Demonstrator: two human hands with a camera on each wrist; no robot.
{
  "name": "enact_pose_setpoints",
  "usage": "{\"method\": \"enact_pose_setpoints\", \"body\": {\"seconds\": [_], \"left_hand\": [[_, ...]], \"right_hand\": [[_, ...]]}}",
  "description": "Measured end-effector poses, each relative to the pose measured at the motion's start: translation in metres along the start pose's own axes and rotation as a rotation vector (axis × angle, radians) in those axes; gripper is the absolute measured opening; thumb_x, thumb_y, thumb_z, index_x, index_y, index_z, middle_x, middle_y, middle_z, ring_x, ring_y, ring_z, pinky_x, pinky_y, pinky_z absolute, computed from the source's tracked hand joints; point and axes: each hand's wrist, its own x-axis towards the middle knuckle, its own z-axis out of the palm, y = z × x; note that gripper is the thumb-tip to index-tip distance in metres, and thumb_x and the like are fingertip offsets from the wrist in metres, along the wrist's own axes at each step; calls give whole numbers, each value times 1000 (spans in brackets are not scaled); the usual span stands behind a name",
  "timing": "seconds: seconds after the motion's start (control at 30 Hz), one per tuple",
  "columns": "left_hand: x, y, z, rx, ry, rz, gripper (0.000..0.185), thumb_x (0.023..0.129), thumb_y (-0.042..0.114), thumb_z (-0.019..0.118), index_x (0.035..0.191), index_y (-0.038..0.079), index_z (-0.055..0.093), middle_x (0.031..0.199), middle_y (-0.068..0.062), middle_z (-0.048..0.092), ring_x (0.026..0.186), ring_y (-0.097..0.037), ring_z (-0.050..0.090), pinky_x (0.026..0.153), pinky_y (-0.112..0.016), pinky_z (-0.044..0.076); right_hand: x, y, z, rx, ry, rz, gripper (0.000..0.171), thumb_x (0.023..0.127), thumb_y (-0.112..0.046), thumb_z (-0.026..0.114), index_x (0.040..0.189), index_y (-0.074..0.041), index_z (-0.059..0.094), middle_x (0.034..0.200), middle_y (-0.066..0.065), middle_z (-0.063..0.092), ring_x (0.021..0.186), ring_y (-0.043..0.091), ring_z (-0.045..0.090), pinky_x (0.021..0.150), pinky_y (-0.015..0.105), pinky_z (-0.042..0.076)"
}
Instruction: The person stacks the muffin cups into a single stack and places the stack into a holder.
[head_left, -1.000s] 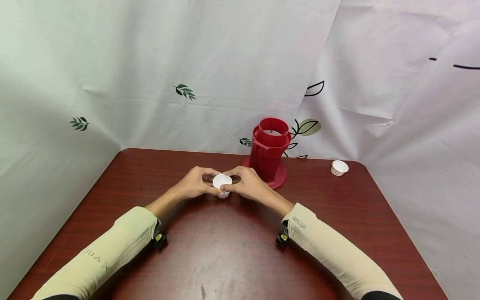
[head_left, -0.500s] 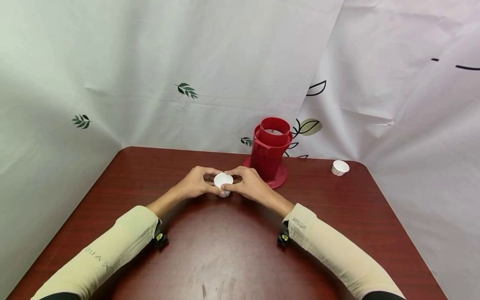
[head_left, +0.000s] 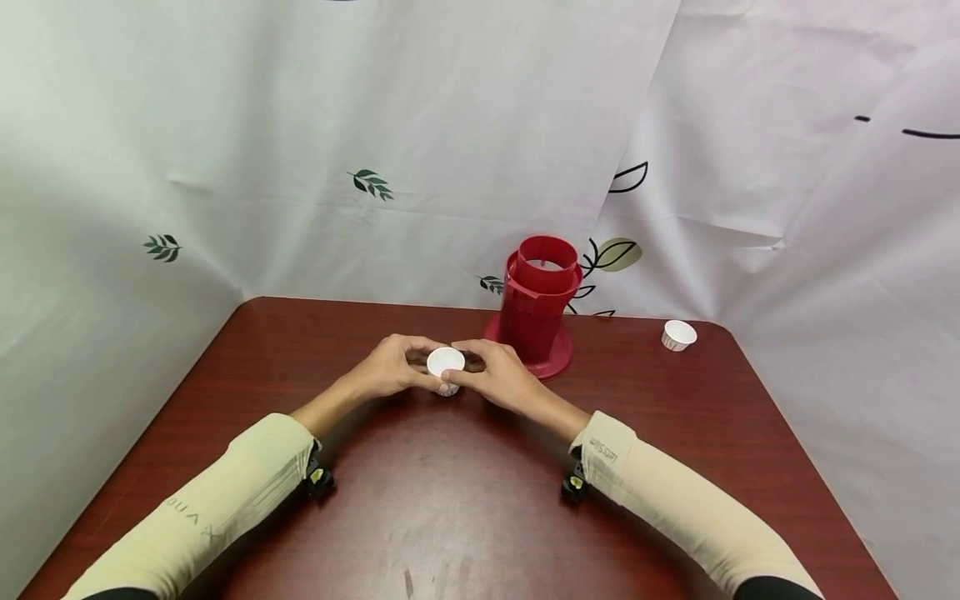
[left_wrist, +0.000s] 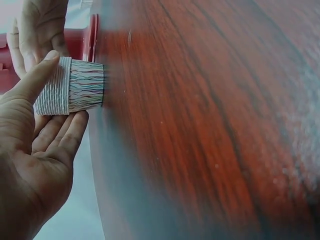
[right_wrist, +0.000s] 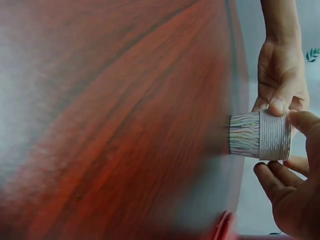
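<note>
A stack of nested white paper baking cups (head_left: 446,360) stands upright near the middle of the table, its base right at the tabletop. Many rims sit one over another above sides printed with wavy coloured lines (left_wrist: 87,86). My left hand (head_left: 392,367) grips the stack from the left, thumb on the near side and fingers round the far side. From the right, my right hand (head_left: 498,375) holds the top rims between thumb and fingers; in the right wrist view its lower fingertips (right_wrist: 262,169) lie right beside the stack (right_wrist: 272,135).
A red cylindrical dispenser (head_left: 536,321) with a wide round base and open top stands just behind my right hand. One more white paper cup (head_left: 678,335) sits at the table's back right corner. White leaf-printed curtains (head_left: 420,125) hang behind the brown table (head_left: 450,517).
My right hand and wrist have shifted slightly, the forearm a little to the right, with the fingers still about the rims. The left hand and the stack stay in place.
</note>
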Motion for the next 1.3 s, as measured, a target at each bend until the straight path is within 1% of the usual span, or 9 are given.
{"method": "enact_pose_setpoints", "body": {"seconds": [0.17, 0.33, 0.47, 0.6, 0.73, 1.0, 1.1, 1.23, 1.3], "left_hand": [[0, -1, 0, -2, -5, 12, 77, 85, 8, 100, 152, -5, 65, 133, -23, 78, 114, -24, 81, 98, -30, 68], [-1, -3, 0, -6, 0, 10, 84, 85, 6, 99, 157, -8, 59, 137, -26, 74, 119, -30, 80, 101, -31, 67], [-2, -3, 0, -14, 21, 24, 76, 88, 5, 96, 154, -6, 62, 136, -26, 75, 118, -28, 79, 101, -30, 67], [-2, -2, 1, -30, 33, 42, 63, 90, 4, 94, 147, -4, 68, 131, -24, 78, 112, -20, 80, 100, -28, 67], [-1, -1, 1, -33, 35, 54, 56, 89, 1, 94, 141, -4, 73, 127, -24, 81, 106, -13, 80, 97, -26, 67], [3, 2, 1, -15, 19, 50, 43, 89, 0, 94, 128, -4, 77, 131, -24, 81, 100, -7, 79, 91, -22, 66], [3, 1, 0, -14, 10, 52, 41, 88, -1, 95, 125, -3, 77, 132, -25, 80, 99, -7, 79, 90, -21, 65], [3, 1, -1, -28, 0, 60, 44, 88, -2, 95, 127, -6, 76, 125, -24, 82, 98, -6, 79, 88, -21, 65], [4, 1, -1, -46, 0, 59, 45, 87, -3, 94, 127, -7, 75, 124, -25, 82, 98, -6, 79, 89, -21, 65]], "right_hand": [[-9, 2, -5, 56, 11, 45, 47, 101, -32, 87, 141, -10, 77, 123, 4, 84, 106, 14, 82, 96, 32, 68], [-17, 5, -14, 31, 20, 54, 54, 100, -33, 88, 143, -4, 75, 126, 10, 84, 111, 19, 82, 99, 37, 68], [-23, 11, -24, 20, 32, 55, 52, 101, -30, 86, 143, -2, 74, 129, 15, 82, 113, 24, 81, 101, 42, 68], [-29, 18, -31, 25, 49, 60, 48, 102, -27, 84, 141, -1, 75, 129, 17, 82, 112, 24, 80, 101, 44, 68], [-35, 20, -35, 43, 60, 70, 45, 102, -25, 84, 138, -1, 76, 126, 16, 83, 110, 24, 80, 101, 46, 68], [-43, 25, -40, 35, 65, 75, 41, 104, -26, 82, 138, -4, 78, 127, 14, 83, 110, 22, 80, 100, 40, 68], [-46, 26, -45, 29, 75, 86, 42, 103, -26, 83, 139, -6, 78, 127, 11, 83, 111, 22, 80, 100, 41, 68], [-49, 30, -53, 37, 94, 85, 43, 101, -27, 85, 139, -7, 79, 128, 9, 83, 111, 22, 80, 102, 45, 68], [-50, 33, -57, 47, 99, 77, 43, 101, -28, 85, 139, -7, 79, 127, 9, 83, 111, 22, 80, 101, 44, 68]]}}
